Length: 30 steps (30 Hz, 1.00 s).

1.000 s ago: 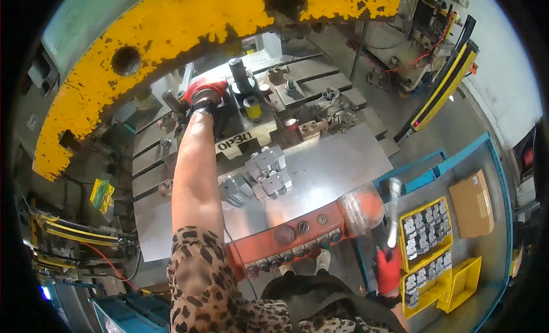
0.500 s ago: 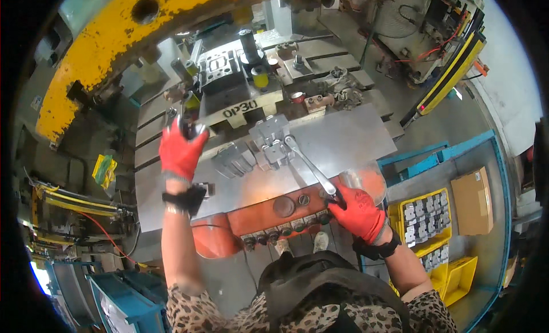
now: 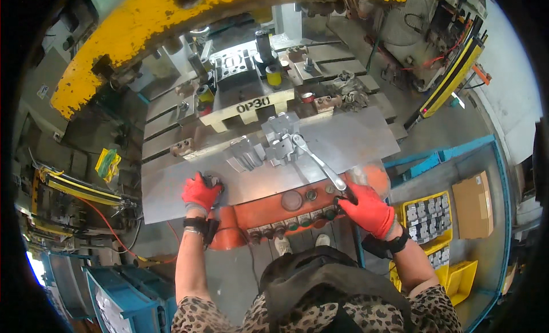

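My left hand (image 3: 200, 192), in a red glove, is closed at the left front of the metal plate (image 3: 349, 134). Its fingers curl against a small grey metal piece (image 3: 215, 183), partly hidden by the glove. In my red-gloved right hand (image 3: 369, 210) is a long silver-coloured tool (image 3: 321, 165) with a rounded far end; I cannot make out its exact kind. That end touches or hangs just over a bent metal part (image 3: 281, 145) in the middle of the plate. Left of this part lies a stack of similar grey parts (image 3: 245, 154).
Behind the plate stands a die (image 3: 237, 75) on the slotted press bed, beneath a yellow press frame (image 3: 114, 41). An orange control panel (image 3: 269, 211) with several buttons runs along the front. At right, yellow bins (image 3: 462, 276) and a cardboard box (image 3: 473, 204) sit inside a blue frame.
My left hand has come down and nearer, from beside the die to the plate's front left. The right hand still holds the tool at the bent part. The whole view has shifted slightly.
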Tool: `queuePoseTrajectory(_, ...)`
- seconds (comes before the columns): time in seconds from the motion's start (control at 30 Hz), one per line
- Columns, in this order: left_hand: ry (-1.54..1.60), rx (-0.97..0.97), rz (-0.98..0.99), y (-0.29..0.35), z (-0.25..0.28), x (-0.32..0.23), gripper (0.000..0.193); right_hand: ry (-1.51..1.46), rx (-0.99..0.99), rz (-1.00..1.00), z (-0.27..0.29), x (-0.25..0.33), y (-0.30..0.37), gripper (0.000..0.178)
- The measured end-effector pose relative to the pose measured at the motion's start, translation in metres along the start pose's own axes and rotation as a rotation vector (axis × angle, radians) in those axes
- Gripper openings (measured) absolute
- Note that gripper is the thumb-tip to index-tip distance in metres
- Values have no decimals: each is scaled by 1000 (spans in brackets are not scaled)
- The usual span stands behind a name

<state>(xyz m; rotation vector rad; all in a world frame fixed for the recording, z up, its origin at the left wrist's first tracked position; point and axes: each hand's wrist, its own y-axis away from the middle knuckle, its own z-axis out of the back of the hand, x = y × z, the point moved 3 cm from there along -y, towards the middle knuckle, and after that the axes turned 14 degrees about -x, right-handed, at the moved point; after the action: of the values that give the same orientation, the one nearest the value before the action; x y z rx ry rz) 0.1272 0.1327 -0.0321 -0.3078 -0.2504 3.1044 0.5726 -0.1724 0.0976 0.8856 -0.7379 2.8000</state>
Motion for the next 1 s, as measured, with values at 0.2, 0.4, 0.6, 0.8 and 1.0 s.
queuePoseTrajectory(0.2, -128, 40, -8, -5, -6, 18, 108, -278, 84, -251, 5, 44, -65, 39)
queuePoseTrajectory(0.4, -76, 91, 2, -3, 9, 0, 120, -540, 51, -327, -51, 61, -183, 35)
queuePoseTrajectory(0.6, 52, -2, -10, 7, 36, -1, 122, -431, -113, -282, -132, 58, -285, 38)
queuePoseTrajectory(0.8, 146, -178, 0, 13, 44, 52, 116, -245, -72, -242, -180, 41, -318, 42)
queuePoseTrajectory(1.0, 208, -180, 9, 21, 46, 94, 109, -160, -95, -225, -168, 61, -321, 46)
